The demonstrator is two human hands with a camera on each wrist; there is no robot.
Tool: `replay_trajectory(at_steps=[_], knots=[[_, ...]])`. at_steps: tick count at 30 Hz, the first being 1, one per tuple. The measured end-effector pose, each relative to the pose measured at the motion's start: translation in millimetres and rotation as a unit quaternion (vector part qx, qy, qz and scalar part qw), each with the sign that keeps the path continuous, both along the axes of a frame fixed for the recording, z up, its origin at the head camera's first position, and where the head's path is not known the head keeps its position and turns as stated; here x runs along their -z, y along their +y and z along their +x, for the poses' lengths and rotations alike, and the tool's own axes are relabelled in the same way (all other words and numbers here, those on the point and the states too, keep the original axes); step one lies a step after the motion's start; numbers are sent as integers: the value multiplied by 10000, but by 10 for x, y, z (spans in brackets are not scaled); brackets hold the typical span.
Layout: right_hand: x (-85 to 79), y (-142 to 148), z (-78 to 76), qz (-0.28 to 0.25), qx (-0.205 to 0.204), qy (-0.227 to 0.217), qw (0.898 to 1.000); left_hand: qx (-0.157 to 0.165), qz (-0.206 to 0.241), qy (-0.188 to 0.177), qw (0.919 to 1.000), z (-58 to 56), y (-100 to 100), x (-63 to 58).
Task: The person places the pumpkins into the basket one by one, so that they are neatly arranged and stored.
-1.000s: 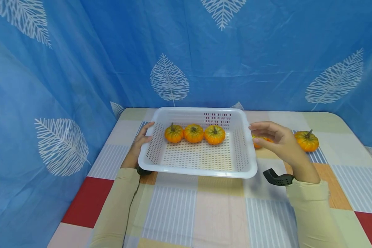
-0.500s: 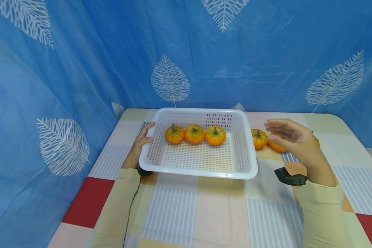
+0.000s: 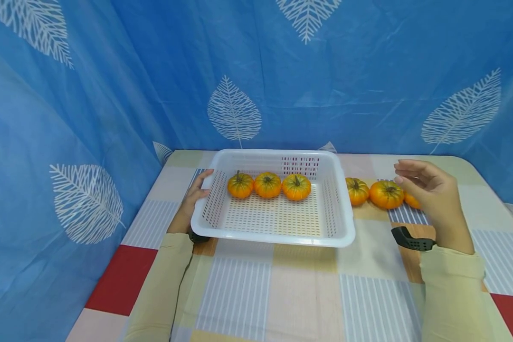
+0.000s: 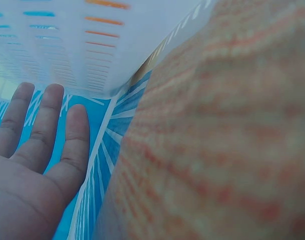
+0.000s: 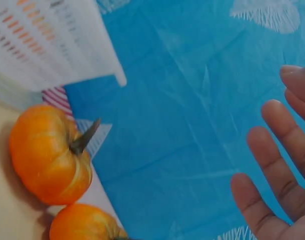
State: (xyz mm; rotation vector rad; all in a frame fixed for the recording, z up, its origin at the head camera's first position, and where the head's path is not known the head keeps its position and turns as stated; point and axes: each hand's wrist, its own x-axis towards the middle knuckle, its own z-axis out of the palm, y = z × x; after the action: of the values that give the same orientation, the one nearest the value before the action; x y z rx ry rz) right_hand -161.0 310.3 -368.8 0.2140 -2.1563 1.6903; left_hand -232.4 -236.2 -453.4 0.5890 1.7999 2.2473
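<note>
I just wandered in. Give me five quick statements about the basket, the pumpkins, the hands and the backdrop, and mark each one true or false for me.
1. Three pumpkins sit in a row inside the white basket. True.
2. Every pumpkin in sight is in the basket. False: at least three other pumpkins lie on the tablecloth to its right.
3. The right hand is holding nothing. True.
4. The backdrop is plain red. False: the curtain is blue with white leaf shapes.
5. The left hand is at the basket's left side. True.
</note>
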Motion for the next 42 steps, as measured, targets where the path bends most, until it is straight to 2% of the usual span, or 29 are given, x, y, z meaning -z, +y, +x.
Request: replay_trajectory(at_steps=[5,14,20,23,31,35,42], knots=[[66,77,-41,-344,216,10,9992,21,6,68,10000,2,2,-4],[156,148,-72,-341,985,-242,9943,86,50,122,9999,-18,3,9],[211,209,-97,-375,1574,-545,9853,248,203,132,9994,-18,-8,17],[242,254,-101,-532,1801,-634,9802,209,177,141,9995,-18,-8,14],[344,370,-109,-1141,2097,-614,9691,95,150,48,9998,10,2,-11],[401,413,-124,-1040,2377,-699,9632,39,131,5,9999,25,9,-25],[493,496,-129,-531,2786,-1209,9513,49,129,32,9999,31,14,-30]])
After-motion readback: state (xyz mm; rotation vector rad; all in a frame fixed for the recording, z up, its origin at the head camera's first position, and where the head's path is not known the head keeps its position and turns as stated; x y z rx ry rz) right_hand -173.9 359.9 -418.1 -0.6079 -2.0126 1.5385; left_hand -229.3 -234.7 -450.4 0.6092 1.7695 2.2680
